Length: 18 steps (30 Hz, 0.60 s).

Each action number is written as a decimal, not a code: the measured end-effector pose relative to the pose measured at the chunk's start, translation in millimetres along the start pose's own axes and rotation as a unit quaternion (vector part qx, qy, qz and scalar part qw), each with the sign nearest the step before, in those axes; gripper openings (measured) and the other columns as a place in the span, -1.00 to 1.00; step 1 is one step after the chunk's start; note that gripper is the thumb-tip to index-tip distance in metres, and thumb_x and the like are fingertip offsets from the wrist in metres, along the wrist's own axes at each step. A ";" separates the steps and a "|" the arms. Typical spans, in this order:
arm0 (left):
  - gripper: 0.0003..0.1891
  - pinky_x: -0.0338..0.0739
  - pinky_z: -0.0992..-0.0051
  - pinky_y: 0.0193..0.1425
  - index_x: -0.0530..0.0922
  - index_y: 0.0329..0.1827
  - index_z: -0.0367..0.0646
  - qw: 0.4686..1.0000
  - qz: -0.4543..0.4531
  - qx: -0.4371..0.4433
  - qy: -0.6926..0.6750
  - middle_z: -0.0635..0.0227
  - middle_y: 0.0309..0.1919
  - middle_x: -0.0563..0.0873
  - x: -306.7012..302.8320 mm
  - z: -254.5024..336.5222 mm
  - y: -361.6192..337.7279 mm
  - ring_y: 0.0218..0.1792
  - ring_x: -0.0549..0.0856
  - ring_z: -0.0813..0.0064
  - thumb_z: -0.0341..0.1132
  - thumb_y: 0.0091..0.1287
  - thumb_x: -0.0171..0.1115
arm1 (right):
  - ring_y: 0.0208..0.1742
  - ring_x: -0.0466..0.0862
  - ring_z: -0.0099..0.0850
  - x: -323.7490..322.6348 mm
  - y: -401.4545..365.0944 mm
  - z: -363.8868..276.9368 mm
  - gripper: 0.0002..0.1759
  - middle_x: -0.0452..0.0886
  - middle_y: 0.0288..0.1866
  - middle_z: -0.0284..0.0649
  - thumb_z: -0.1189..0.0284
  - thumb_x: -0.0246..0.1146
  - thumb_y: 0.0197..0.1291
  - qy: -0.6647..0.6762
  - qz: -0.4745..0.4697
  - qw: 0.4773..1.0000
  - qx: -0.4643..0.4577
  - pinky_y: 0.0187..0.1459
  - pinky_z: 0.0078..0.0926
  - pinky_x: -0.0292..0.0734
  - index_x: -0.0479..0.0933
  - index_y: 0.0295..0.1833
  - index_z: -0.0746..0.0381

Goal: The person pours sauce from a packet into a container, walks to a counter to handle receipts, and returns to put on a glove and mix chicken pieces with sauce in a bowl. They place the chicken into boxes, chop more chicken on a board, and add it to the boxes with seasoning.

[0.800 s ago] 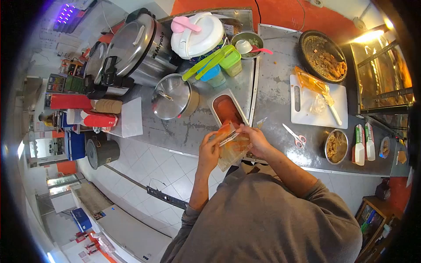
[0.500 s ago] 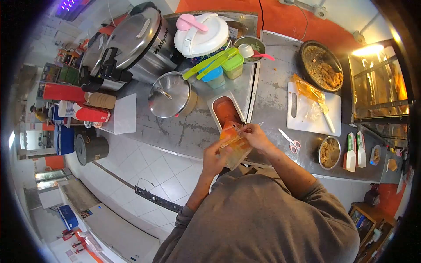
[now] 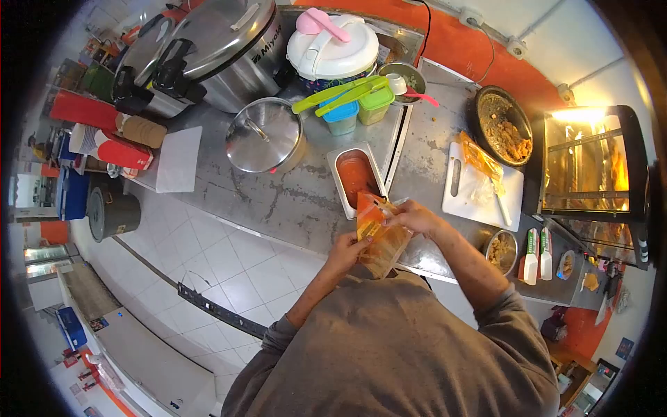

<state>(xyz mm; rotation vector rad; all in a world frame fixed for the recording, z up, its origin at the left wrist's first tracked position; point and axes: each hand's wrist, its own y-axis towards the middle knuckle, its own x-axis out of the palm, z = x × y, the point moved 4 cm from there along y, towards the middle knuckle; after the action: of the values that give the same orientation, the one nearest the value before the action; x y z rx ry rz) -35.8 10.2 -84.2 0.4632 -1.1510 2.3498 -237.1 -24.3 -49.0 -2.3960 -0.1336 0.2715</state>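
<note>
Clear pouch [image 3: 386, 244] at the metal tray's [image 3: 336, 179] 5 o'clock end, long axis roughly 11-to-5, orange end toward 11. Left hand [image 3: 343, 254] pinches its 9 o'clock edge; right hand [image 3: 421, 220] pinches near 1 o'clock. Pouch hides some left fingers and the tray's near corner; print illegible.

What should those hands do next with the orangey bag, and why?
Maybe tip the top of the bag a little further over the metal tray: the left hand and right hand both hold it, it looks orange-smeared, and its top is near the red sauce, so drips might land there.
</note>
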 end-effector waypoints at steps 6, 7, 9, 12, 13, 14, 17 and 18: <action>-0.67 0.71 0.52 -0.33 0.50 0.07 -0.41 0.998 0.010 0.035 0.046 0.22 -0.14 0.69 21.3 0.0 -2.0 -0.19 0.77 0.37 -0.27 0.47 0.12 | -0.26 0.74 -0.28 -0.6 31.0 -2.1 -0.60 0.69 -0.20 -0.12 0.48 0.32 0.02 -0.027 -0.221 0.954 0.201 -0.25 -0.39 0.71 0.52 0.01 0.39; -0.69 0.67 0.50 -0.30 0.50 0.13 -0.33 0.996 0.031 0.046 0.070 0.24 -0.08 0.67 26.0 3.5 -4.2 -0.15 0.76 0.39 -0.27 0.49 0.07 | -0.26 0.74 -0.28 4.8 34.0 -2.9 -0.60 0.69 -0.20 -0.12 0.48 0.32 0.02 -0.035 -0.219 0.954 0.202 -0.25 -0.39 0.71 0.52 0.01 0.39; -0.69 0.64 0.48 -0.27 0.50 0.19 -0.26 0.993 0.051 0.060 0.085 0.26 -0.02 0.66 34.2 -0.1 1.9 -0.12 0.74 0.42 -0.27 0.51 0.02 | -0.32 0.74 -0.30 15.3 41.8 -2.2 -0.72 0.68 -0.25 -0.06 0.48 0.23 0.07 -0.142 -0.204 0.964 0.092 -0.36 -0.40 0.67 0.57 -0.11 0.42; -0.64 0.63 0.42 -0.22 0.40 0.28 -0.24 0.989 0.055 0.137 -0.024 0.28 0.07 0.61 42.3 -3.9 14.3 0.02 0.67 0.43 -0.27 0.51 -0.03 | -0.32 0.75 -0.17 27.1 43.8 -12.3 -0.68 0.67 -0.23 0.04 0.46 0.10 0.12 -0.406 -0.163 0.899 -0.014 -0.32 -0.28 0.69 0.55 -0.09 0.46; -0.62 0.62 0.41 -0.14 0.35 0.31 -0.23 0.992 0.036 0.099 -0.064 0.29 0.08 0.60 46.7 3.0 10.8 0.07 0.63 0.44 -0.27 0.50 -0.03 | -0.32 0.75 -0.17 28.6 41.3 -15.9 -0.68 0.67 -0.23 0.04 0.46 0.10 0.12 -0.413 -0.163 0.896 -0.012 -0.32 -0.28 0.69 0.55 -0.09 0.46; -0.60 0.61 0.40 -0.07 0.31 0.33 -0.22 0.993 0.015 0.063 -0.103 0.30 0.09 0.59 50.6 8.6 10.8 0.13 0.59 0.45 -0.27 0.49 -0.04 | -0.28 0.74 -0.13 29.5 38.8 -23.0 -0.65 0.66 -0.28 0.06 0.38 0.11 0.16 -0.516 -0.163 0.838 -0.066 -0.24 -0.25 0.66 0.56 -0.11 0.48; -0.56 0.57 0.44 0.04 0.28 0.34 -0.21 0.998 0.032 0.024 -0.047 0.31 0.08 0.58 52.4 16.8 16.1 0.15 0.56 0.46 -0.31 0.44 0.01 | -0.22 0.72 -0.15 37.1 13.8 -69.7 -0.57 0.67 -0.29 0.02 0.26 0.13 0.21 -0.499 -0.135 0.856 -0.003 -0.16 -0.27 0.62 0.58 -0.12 0.48; -0.56 0.57 0.44 0.04 0.28 0.34 -0.21 0.998 0.030 0.027 -0.053 0.31 0.08 0.58 52.5 11.2 21.4 0.15 0.56 0.46 -0.31 0.44 0.01 | -0.20 0.71 -0.21 36.6 5.3 -77.7 -0.54 0.67 -0.27 -0.03 0.21 0.14 0.22 -0.361 -0.100 0.920 0.113 -0.15 -0.31 0.61 0.58 -0.11 0.46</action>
<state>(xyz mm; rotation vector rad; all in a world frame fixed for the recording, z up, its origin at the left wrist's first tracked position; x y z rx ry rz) -90.1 3.9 -65.4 0.5870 -1.1666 2.4383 -183.4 -72.4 -2.0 -1.9268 -0.6420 1.0056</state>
